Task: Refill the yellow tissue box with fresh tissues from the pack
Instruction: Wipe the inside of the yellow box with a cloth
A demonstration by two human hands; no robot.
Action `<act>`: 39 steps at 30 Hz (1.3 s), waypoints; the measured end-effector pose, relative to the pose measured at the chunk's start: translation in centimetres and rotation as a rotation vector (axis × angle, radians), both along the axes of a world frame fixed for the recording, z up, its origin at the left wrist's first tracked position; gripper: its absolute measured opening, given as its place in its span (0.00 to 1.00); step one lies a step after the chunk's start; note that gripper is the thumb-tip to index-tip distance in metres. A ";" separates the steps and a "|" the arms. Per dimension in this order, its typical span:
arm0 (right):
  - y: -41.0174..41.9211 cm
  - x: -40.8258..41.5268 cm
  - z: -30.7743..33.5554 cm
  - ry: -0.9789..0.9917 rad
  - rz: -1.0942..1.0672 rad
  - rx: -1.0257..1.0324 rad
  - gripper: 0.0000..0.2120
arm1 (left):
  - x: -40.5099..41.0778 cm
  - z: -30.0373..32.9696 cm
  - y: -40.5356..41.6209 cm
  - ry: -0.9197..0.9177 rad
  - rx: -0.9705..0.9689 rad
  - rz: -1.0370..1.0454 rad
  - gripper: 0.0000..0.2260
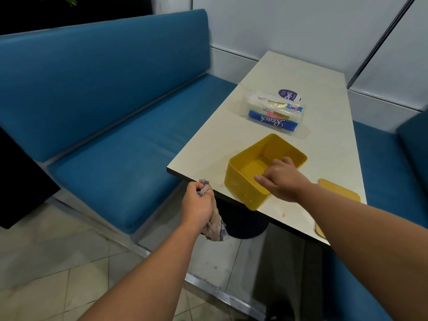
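Note:
The yellow tissue box (pixel 245 191) stands open and empty near the table's front edge, its lid off. My right hand (pixel 279 179) rests over its near right rim, fingers reaching inside; whether they curl round the wall is unclear. My left hand (pixel 199 205) grips a crumpled greyish cloth (pixel 214 225) just off the table's left front corner, the cloth hanging below my fist. The pack of tissues (pixel 274 112), clear plastic with blue "Reach" print, lies farther back on the table. The yellow lid (pixel 339 189) lies flat to the right of the box.
The white table (pixel 324 107) runs away from me toward the wall. Blue bench seats (pixel 115 163) flank it left and right. A purple-and-white wrapper piece (pixel 289 95) lies behind the pack. Another tan flat piece (pixel 320 231) sits at the table's near edge. Tiled floor below.

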State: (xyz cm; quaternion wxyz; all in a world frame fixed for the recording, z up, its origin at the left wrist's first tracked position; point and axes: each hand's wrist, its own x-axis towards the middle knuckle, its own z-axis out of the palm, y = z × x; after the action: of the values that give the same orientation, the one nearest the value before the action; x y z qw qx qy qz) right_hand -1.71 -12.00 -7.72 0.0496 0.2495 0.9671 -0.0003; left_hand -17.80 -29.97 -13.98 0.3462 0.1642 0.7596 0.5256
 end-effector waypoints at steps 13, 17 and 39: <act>0.3 1.0 -0.4 0.194 -0.213 -0.279 0.36 | 0.5 0.2 0.3 0.044 0.031 -0.031 0.03; -0.9 -0.3 0.6 0.016 -0.277 -0.253 0.37 | 1.0 0.4 0.6 0.058 0.042 -0.061 0.04; -0.9 -1.2 0.5 -0.185 -0.230 -0.144 0.40 | 2.1 0.5 3.9 0.201 0.155 -0.104 0.10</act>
State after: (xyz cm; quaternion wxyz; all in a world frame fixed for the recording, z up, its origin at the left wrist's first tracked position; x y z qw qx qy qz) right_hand -2.89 -12.93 -7.27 0.1559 0.3534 0.9209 -0.0523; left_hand -15.71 -26.07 -13.48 0.2811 0.2815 0.7380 0.5450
